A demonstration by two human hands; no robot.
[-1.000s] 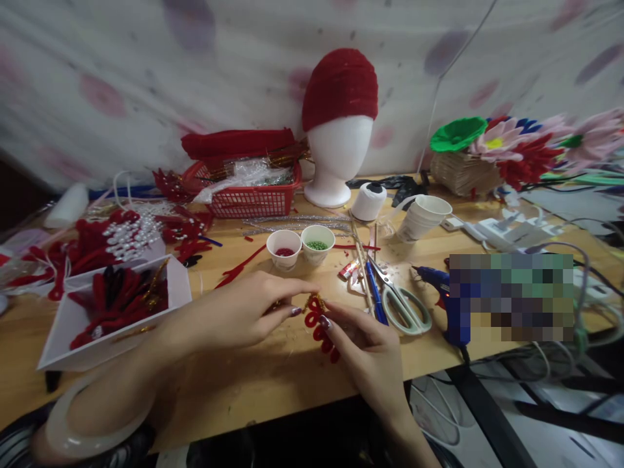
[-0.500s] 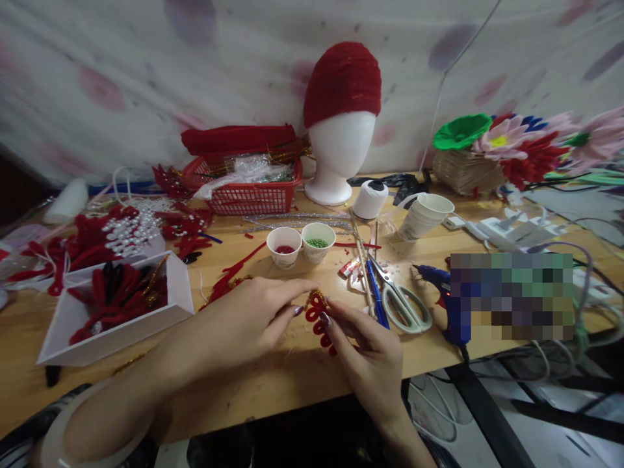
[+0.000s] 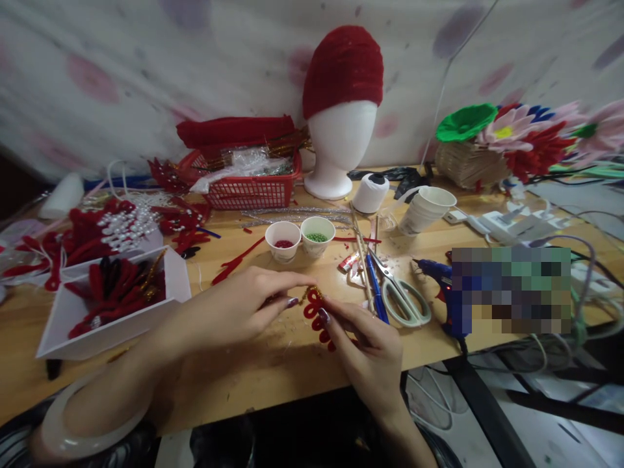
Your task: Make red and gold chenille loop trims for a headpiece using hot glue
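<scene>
Near the front edge of the desk, both hands meet over a red looped ornament made of fuzzy wire, which hangs just above the wood. The left hand comes in from 8 o'clock and is closed narrow, thumb and forefinger pinching the ornament's upper end, where a bit of gold shows. The right hand comes in from 5 o'clock, also closed narrow, with its fingertips gripping the loops from the side, so the piece is held between the two. A pale bangle sits on the left wrist.

At 12 o'clock from the ornament stand two small cups side by side, one with red beads and one with green beads. At 3 o'clock lie scissors beside a blue pen, and a blue glue gun lies further out the same way. At 9 o'clock a white tray holds red and black fuzzy pieces. Farther back, at 11 o'clock, sits a red basket; at 12 o'clock a white foam head wears a red cap, with a spool of white thread just beside it. Paper flowers are at 2 o'clock.
</scene>
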